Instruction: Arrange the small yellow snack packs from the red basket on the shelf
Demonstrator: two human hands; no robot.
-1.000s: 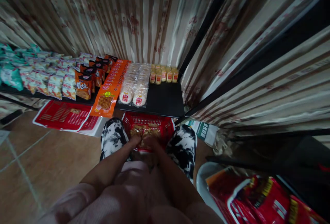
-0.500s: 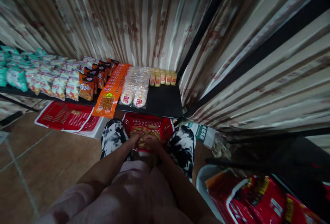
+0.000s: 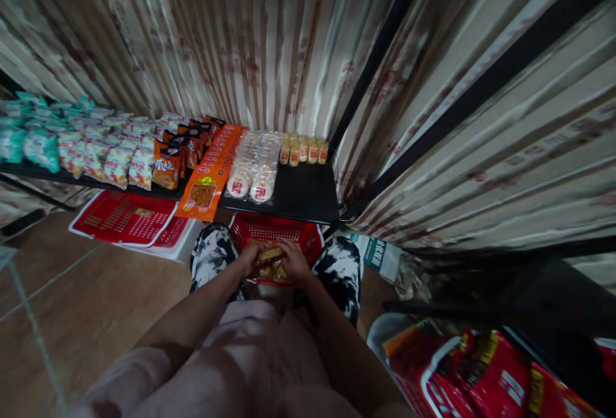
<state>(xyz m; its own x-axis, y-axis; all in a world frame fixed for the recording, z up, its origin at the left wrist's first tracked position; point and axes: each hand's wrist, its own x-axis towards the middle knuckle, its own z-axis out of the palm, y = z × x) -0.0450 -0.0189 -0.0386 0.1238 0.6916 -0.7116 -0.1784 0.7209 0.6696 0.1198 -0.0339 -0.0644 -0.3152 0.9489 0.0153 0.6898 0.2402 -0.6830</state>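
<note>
Both hands are over a red plastic basket [image 3: 308, 238] between my knees, which holds several small yellowish wrapped snack packs [image 3: 274, 270]. My left hand [image 3: 250, 258] curls round the left end of a snack pack [image 3: 270, 253]. On its right end, my right hand [image 3: 294, 260] closes its fingers. The pack lies sideways between the two hands, and more packs may be in the grip; the fingertips are partly hidden. Similar upright yellow packs [image 3: 304, 151] stand in short rows at the right end of a black shelf [image 3: 308, 193] just beyond the basket.
Along the shelf lie clear-wrapped round white crackers [image 3: 250, 174], a flat orange bag [image 3: 205, 190], orange-black bags [image 3: 168, 164], white bags [image 3: 115, 164] and green bags [image 3: 41, 148]. A red bag [image 3: 120, 219] lies below left. Red packages [image 3: 500, 366] fill a bin at right.
My hands have moved slightly apart and up within the basket, and a pack now shows sideways between them. The view has shifted a little.
</note>
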